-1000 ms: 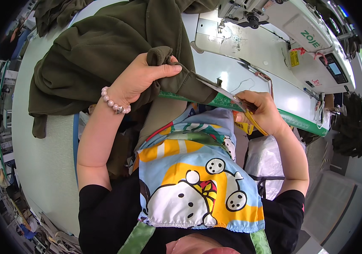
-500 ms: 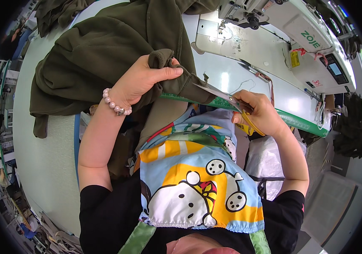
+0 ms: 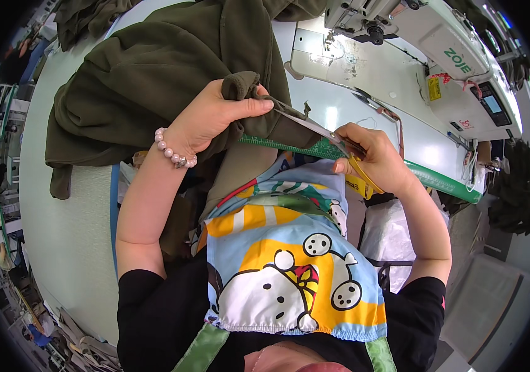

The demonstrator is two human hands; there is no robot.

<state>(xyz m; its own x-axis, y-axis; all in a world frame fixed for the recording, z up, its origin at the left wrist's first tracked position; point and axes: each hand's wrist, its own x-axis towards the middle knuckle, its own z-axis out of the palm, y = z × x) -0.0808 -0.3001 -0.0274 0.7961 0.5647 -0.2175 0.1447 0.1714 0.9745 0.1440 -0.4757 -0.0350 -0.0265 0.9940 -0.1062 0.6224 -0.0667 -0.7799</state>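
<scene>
A bulky dark olive garment (image 3: 147,80) lies across the table's front edge. My left hand (image 3: 218,115) is closed on a folded edge of it, thumb on top. In my right hand (image 3: 373,155) is a pair of scissors (image 3: 305,122) with a yellow handle, fingers through the loops. Its blades point left into the garment's edge, close to my left thumb. A small scrap of cloth (image 3: 307,108) sticks up beside the blades. Whether the blade tips are closed is hidden by the fabric.
A white sewing machine (image 3: 448,56) stands at the back right on its metal bed plate (image 3: 364,62). A green ruler strip (image 3: 445,181) runs along the table's front edge. Tweezers (image 3: 364,97) lie near the bed plate. More dark cloth (image 3: 516,186) hangs at the far right.
The scissors have moved left and slightly up, deeper along the garment's edge toward my left thumb. My left hand keeps its hold with hardly any shift.
</scene>
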